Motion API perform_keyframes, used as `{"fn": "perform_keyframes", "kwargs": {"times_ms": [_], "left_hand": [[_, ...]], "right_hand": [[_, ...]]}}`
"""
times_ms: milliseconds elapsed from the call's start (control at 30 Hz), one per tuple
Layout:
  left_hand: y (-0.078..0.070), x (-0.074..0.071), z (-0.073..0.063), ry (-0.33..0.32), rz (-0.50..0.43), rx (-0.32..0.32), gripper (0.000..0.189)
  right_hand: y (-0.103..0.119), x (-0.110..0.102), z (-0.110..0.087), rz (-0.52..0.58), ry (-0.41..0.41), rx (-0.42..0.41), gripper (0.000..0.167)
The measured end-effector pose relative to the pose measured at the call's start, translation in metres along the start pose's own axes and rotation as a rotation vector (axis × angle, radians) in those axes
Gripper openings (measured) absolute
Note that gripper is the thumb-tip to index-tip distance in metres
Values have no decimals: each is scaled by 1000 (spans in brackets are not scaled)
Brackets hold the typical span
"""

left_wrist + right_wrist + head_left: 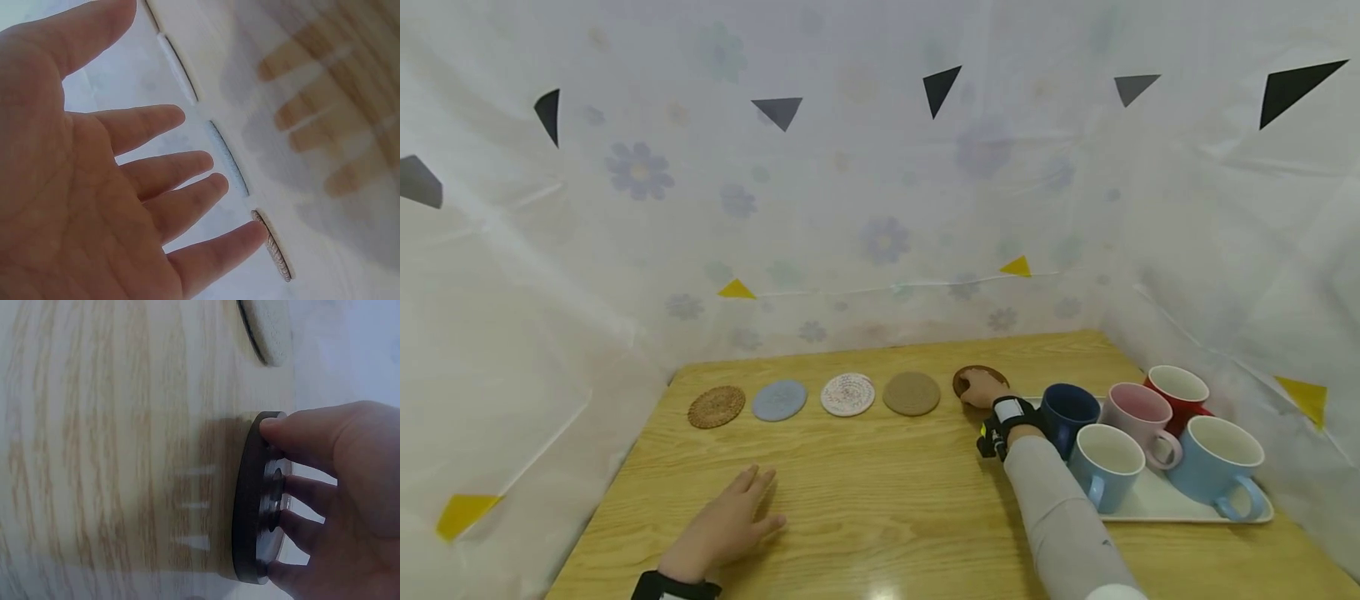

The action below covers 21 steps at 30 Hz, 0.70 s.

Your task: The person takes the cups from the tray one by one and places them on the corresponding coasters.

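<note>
My right hand (985,389) grips a round dark brown coaster (250,506) at the right end of a row of coasters. In the right wrist view the thumb lies on its rim and the fingers bend over its upper face. My left hand (718,527) hovers over the near left part of the table, fingers spread and holding nothing. Beyond it lie a woven brown coaster (717,407), a light blue coaster (779,400), a white speckled coaster (847,394) and a tan coaster (912,393).
To the right, a white tray (1150,500) carries a dark blue mug (1060,421), a pink mug (1135,417), a red mug (1180,408) and two light blue mugs, one small (1101,475), one larger (1206,467). Patterned sheeting (880,183) surrounds the wooden table (880,492).
</note>
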State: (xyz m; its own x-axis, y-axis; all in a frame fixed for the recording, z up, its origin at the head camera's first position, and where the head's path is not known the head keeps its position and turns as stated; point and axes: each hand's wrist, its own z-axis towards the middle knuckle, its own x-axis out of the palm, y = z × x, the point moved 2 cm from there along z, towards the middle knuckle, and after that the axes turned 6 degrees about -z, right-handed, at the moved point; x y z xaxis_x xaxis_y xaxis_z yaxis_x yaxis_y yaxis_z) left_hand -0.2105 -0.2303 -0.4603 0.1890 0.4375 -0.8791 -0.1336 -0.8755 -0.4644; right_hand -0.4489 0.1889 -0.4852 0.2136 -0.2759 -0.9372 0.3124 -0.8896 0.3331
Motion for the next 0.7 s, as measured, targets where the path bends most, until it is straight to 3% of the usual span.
{"fn": "perform_keyframes", "kwargs": {"times_ms": [200,333,500,700], "left_hand": [[-8,1,1,2,-3,11,79],[-12,3,4,-1,-33,30,76],[-18,10,17,-23,-70,86,69],[-35,18,40,-102,-26,169,61]], "right_hand": [[-7,-3,-7,-45,-61,26,48],[2,-12,-10,-59,-132,37,53],[32,-45,-19,-30,-151,41,60],[59,-97,-57,110,-176,91,64]]}}
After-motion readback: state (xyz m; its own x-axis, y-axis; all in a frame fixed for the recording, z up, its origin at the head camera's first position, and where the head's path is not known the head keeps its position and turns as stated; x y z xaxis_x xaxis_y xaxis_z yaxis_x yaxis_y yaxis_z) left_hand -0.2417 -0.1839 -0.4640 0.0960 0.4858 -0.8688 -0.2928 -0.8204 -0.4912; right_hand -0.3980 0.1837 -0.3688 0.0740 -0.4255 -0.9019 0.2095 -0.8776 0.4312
